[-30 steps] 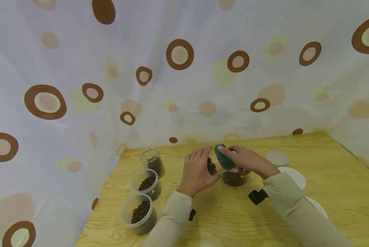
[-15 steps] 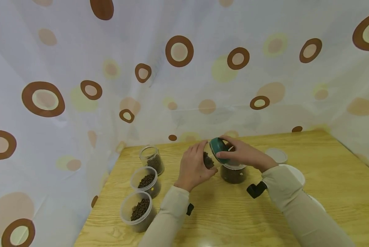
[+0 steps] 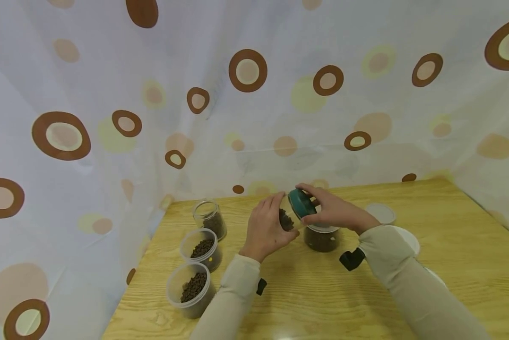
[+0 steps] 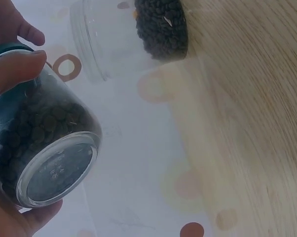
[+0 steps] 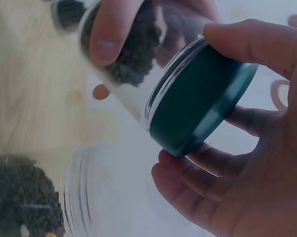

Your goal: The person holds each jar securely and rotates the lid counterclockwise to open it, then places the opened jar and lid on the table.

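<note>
A clear jar [image 4: 50,123] with dark pellets inside is held tilted above the table, its base toward the lower left in the head view. My left hand [image 3: 266,227] grips the jar's body. On its mouth sits a green lid [image 5: 203,98], which my right hand [image 3: 332,210] holds by the rim between thumb and fingers. Just under and behind my right hand stands a clear tub [image 3: 322,239] of dark pellets, partly covered by that hand in the head view.
To the left stand an open glass jar [image 3: 210,220] and two plastic tubs, a middle one [image 3: 205,252] and a near one [image 3: 192,293], all partly filled with pellets. White lids, the far one [image 3: 381,213] and a nearer one [image 3: 407,238], lie to the right, some behind the right sleeve.
The jar and both hands have shifted slightly left and up. My right hand has changed its hold on the green lid, turning about it; the lid's top now faces more to the right.
</note>
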